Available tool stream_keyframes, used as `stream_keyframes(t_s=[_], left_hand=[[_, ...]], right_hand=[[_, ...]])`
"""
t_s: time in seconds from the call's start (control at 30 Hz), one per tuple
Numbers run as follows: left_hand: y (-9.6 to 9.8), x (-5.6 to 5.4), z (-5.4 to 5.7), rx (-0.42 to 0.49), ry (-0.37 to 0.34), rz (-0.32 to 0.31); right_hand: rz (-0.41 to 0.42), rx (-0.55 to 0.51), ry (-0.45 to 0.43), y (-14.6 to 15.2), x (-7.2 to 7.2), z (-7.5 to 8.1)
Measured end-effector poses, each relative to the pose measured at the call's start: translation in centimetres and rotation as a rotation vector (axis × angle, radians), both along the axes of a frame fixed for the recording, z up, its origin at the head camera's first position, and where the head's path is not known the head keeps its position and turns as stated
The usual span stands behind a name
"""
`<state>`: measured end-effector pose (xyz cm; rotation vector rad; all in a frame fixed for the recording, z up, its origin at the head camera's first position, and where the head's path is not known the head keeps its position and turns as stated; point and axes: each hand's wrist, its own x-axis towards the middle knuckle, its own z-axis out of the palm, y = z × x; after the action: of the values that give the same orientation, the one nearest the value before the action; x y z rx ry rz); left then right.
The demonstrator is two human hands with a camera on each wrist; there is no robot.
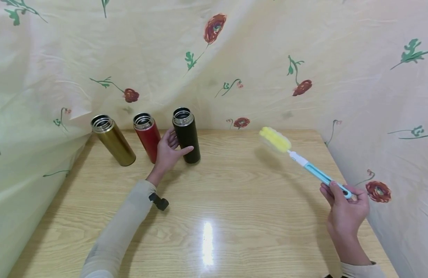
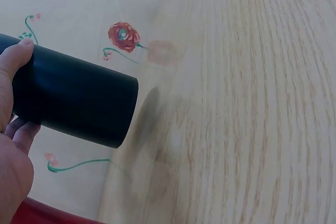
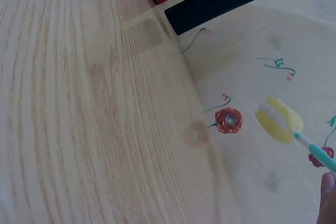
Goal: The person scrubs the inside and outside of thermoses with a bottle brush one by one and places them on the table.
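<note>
A lidless black thermos bottle (image 1: 187, 137) stands near upright at the back of the table, mouth up. My left hand (image 1: 169, 150) grips it from its left side, thumb across the front and fingers behind. In the left wrist view, a shadow shows beside the base of the black bottle (image 2: 79, 95). My right hand (image 1: 349, 208) holds a bottle brush (image 1: 318, 172) by the end of its blue and white handle. Its yellow sponge head (image 1: 274, 139) points up and left, above the table. The right wrist view also shows the yellow head (image 3: 279, 120).
Left of the black bottle is a lidless red thermos bottle (image 1: 148, 137), partly behind my left hand. Farther left stands a gold one (image 1: 116, 144), also lidless. Floral cloth (image 1: 158, 50) rises behind the wooden table (image 1: 255, 216) and along both sides.
</note>
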<state>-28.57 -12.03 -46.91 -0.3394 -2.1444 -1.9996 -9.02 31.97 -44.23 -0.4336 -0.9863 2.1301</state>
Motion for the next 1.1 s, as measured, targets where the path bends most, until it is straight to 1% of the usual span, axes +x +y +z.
stream_keyframes(t_s=[0.27,0.53,0.67,0.87,1.1], left_hand=[[0.1,0.0,-0.2,0.008,-0.008,0.008],[0.0,-0.3,-0.7,0.015,-0.011,0.008],[0.0,-0.3,-0.8,0.001,-0.018,0.016],[0.1,-0.4,-1.0,0.000,-0.008,0.021],[0.2,-0.6,-1.1,0.007,-0.010,0.019]], right_hand=[[-0.025,-0.064,-0.027,0.6,0.1,-0.4],[-0.026,-0.087,-0.114,1.2,0.2,-0.8],[-0.033,-0.077,-0.163,1.4,0.2,-1.1],[-0.039,-0.048,-0.237,1.8,0.4,-1.4],[-0.038,-0.048,-0.246,2.0,0.4,-1.7]])
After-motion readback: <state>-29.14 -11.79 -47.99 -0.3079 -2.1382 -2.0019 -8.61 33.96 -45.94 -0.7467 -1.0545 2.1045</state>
